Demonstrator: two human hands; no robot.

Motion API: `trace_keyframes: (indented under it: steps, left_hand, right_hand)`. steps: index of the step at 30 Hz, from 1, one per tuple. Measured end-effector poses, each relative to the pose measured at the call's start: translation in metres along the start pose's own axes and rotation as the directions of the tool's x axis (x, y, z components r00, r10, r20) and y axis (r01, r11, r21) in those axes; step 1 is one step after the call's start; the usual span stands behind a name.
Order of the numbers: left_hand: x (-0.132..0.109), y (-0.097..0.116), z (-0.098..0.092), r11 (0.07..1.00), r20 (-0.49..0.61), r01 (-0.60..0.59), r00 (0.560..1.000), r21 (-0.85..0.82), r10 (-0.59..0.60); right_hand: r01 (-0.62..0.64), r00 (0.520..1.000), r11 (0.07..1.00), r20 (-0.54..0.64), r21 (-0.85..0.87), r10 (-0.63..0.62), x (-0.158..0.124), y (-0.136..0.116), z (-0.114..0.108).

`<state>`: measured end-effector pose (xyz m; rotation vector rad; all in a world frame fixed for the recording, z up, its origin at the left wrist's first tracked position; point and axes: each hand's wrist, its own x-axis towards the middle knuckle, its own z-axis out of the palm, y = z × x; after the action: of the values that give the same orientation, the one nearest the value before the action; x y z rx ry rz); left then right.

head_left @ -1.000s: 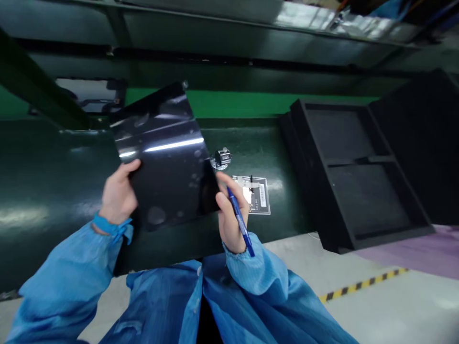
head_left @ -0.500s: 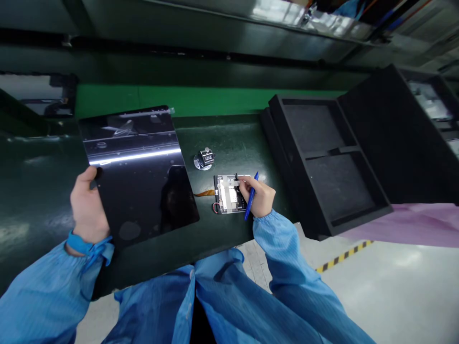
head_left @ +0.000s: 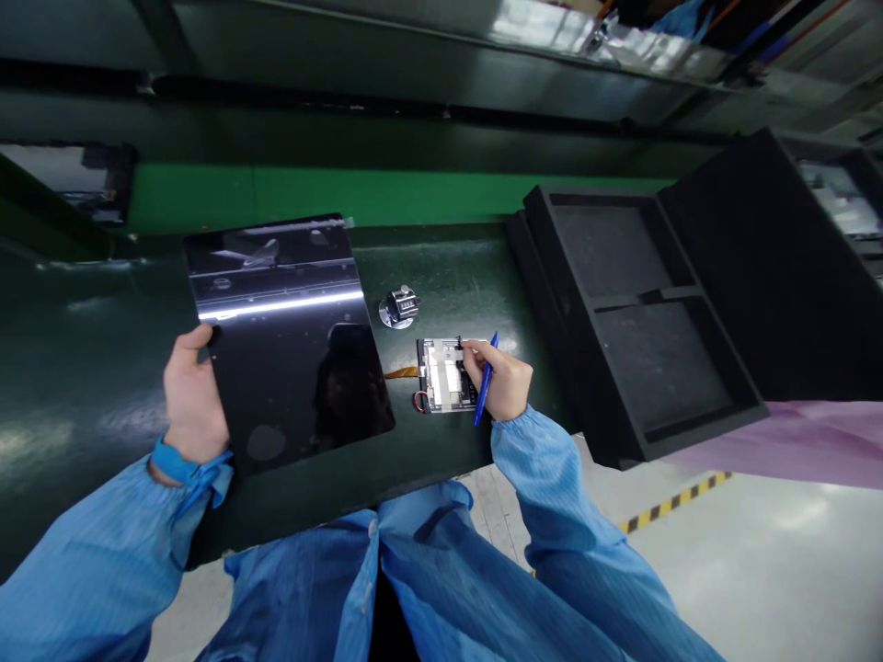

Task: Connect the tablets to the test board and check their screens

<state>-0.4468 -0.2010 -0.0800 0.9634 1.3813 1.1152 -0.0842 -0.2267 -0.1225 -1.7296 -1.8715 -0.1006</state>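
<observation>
My left hand point(head_left: 193, 395) grips the left edge of a glossy black panel point(head_left: 290, 331), held flat just over the dark green bench point(head_left: 69, 368). My right hand point(head_left: 500, 377) holds a blue pen point(head_left: 485, 391) with its tip on a small silver circuit module point(head_left: 445, 375) that lies on the bench. An orange flex cable point(head_left: 400, 372) runs from the module toward the panel. A small metal tally counter point(head_left: 400, 306) stands just behind the module.
A black foam tray point(head_left: 635, 322) with two recesses leans at the right, its open lid point(head_left: 773, 267) behind it. A bright green strip point(head_left: 414, 195) runs along the back. Grey floor with yellow-black tape point(head_left: 672, 504) lies at the lower right.
My right hand let go of the panel's right edge and moved to the module with the pen. The panel, now held by my left hand alone, tilted down flatter.
</observation>
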Motion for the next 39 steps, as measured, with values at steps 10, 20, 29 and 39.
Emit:
trace_keyframes:
  steps: [10, 20, 29, 39]
  left_hand:
    - [-0.002, 0.012, 0.013, 0.949, 0.177, 0.124, 0.981, -0.29, -0.074]
    - [-0.01, 0.013, 0.021, 0.875, 0.178, 0.222, 0.971, -0.43, -0.159]
    - [-0.017, 0.008, 0.026, 0.795, 0.245, 0.332, 0.94, -0.508, -0.236]
    - [-0.024, 0.004, 0.028, 0.585, 0.3, 0.486, 0.871, -0.649, -0.39]
  right_hand:
    - [0.341, 0.938, 0.872, -0.191, 0.351, -0.29, 0.074, -0.101, -0.032]
    - [0.566, 0.824, 0.819, -0.019, 0.098, -0.567, 0.06, -0.136, -0.009]
    - [0.326, 0.931, 0.745, -0.063, 0.582, -0.359, 0.109, -0.147, -0.046]
    - [0.38, 0.908, 0.919, 0.15, 0.103, -0.392, 0.152, -0.124, -0.032]
